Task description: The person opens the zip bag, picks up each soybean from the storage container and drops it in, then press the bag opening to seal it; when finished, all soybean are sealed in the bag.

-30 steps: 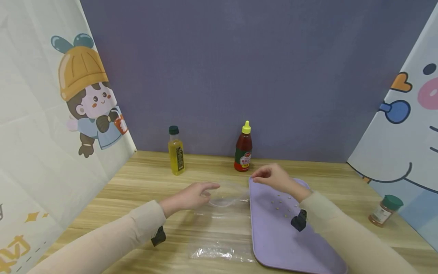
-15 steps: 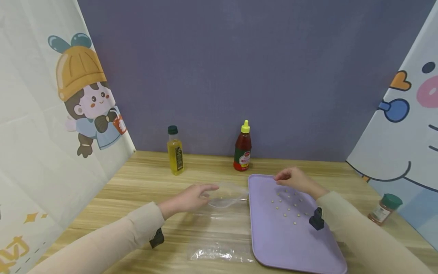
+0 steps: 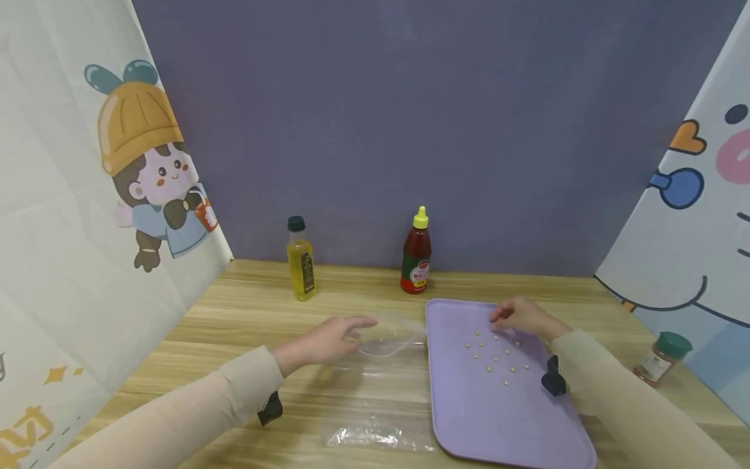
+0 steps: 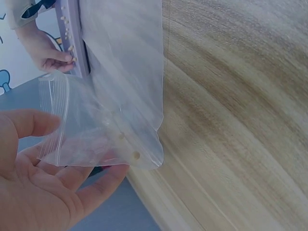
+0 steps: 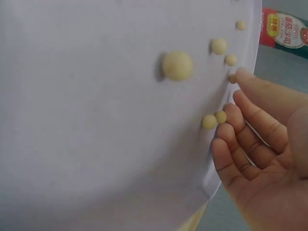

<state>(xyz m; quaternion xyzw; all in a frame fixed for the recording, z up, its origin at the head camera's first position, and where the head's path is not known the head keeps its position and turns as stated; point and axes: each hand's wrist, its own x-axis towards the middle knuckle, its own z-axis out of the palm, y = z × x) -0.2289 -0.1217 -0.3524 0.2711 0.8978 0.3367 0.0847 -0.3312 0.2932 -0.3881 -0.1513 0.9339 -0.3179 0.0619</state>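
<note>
My left hand [image 3: 328, 339] holds the mouth of a clear zip-lock bag [image 4: 82, 120], thumb at the zip edge and the other fingers behind the plastic. Two pale round beans, apparently soybeans [image 4: 136, 155], show inside the bag. Over the far right part of the lilac tray [image 3: 498, 423] is my right hand [image 3: 521, 316]. Its thumb tip is right by a small soybean [image 5: 233, 78], with a gap between thumb and forefinger. More soybeans [image 5: 177, 66] lie scattered on the tray, two of them close to the other fingertips.
At the back stand a bottle of yellow oil [image 3: 301, 267] with a dark cap and a red sauce bottle [image 3: 416, 257] with a yellow tip. A spice jar [image 3: 659, 361] with a green lid is at the right. A purple-grey backdrop [image 3: 375, 130] closes off the rear.
My right hand has moved right from near the bag's mouth to the tray's far right part, lowering toward the beans. The left hand stays at the bag.
</note>
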